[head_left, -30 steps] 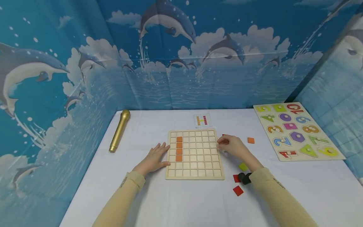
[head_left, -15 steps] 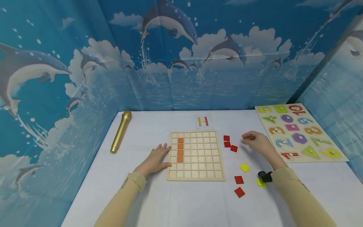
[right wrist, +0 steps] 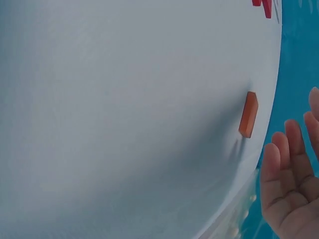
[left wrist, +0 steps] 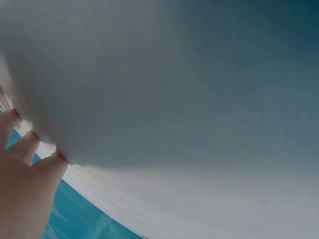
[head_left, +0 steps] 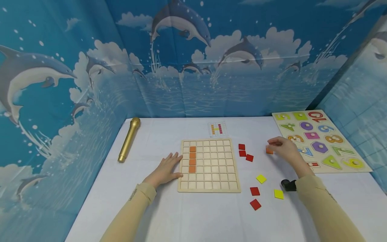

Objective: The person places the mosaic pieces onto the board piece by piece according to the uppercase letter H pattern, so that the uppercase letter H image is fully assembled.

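Note:
My left hand (head_left: 165, 171) lies flat with its fingers spread, its fingertips at the left edge of the wooden grid board (head_left: 209, 192). One column of the board holds several orange tiles (head_left: 192, 158). To the right, my right hand (head_left: 284, 150) hovers over a loose orange tile (head_left: 269, 151) and partly overlaps it in the head view. The right wrist view has this tile (right wrist: 248, 115) on the white cloth, apart from the relaxed fingers (right wrist: 294, 137). In the left wrist view, fingertips of the left hand (left wrist: 30, 184) press along the board's edge.
Red tiles (head_left: 249, 158) and yellow tiles (head_left: 261, 178) are scattered right of the board. A pattern card (head_left: 224, 129) lies behind it. A number puzzle board (head_left: 329, 171) stands at the right, and a gold microphone (head_left: 128, 141) at the far left.
My right hand has moved right from the board's right edge to the loose orange tile, uncovering red and yellow tiles. The left hand has stayed at the board.

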A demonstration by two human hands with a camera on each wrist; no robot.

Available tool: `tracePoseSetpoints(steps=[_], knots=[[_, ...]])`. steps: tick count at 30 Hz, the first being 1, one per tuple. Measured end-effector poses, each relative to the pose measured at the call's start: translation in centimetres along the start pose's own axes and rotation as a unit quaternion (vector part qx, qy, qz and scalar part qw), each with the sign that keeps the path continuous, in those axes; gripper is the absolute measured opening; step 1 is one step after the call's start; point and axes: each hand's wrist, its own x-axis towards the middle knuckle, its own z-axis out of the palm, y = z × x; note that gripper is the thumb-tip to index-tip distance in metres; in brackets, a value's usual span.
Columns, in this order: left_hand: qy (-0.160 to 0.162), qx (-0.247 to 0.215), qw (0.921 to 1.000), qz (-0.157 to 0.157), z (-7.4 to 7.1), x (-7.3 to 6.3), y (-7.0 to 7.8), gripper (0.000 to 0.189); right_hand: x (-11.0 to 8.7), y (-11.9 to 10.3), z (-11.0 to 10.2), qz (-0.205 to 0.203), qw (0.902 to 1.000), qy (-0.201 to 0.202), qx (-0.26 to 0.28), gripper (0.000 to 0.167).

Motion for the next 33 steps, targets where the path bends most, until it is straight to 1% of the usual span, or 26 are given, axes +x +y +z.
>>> tracePoseSetpoints(steps=[7, 14, 21, 26, 30, 33], knots=[[-0.001, -0.002, 1.0, -0.001, -0.1, -0.1, 0.1, 0.08, 0.3, 0.7, 0.1, 0.012, 0.9999, -0.006, 0.003, 0.048], [-0.001, -0.001, 1.0, 0.0, 0.0, -0.1, 0.1, 0.079, 0.6, 0.7, 0.5, 0.034, 0.999, -0.029, -0.008, 0.048], [0.001, -0.004, 1.0, -0.002, 0.0, -0.2, 0.1, 0.079, 1.3, 1.0, 0.8, 0.046, 0.9975, -0.027, -0.046, 0.043], [0.001, -0.005, 1.0, -0.004, 0.1, -0.2, 0.1, 0.08, 1.5, 0.9, 0.9, 0.06, 0.9966, -0.029, -0.05, 0.041], [0.001, -0.001, 1.0, -0.004, 0.0, -0.1, 0.1, 0.08, 1.7, 0.9, 1.0, 0.081, 0.9953, -0.027, -0.045, 0.042], [0.001, 0.002, 1.0, -0.002, 0.0, 0.0, 0.0, 0.08, 1.6, 1.0, 1.0, 0.088, 0.995, -0.024, -0.042, 0.043]])
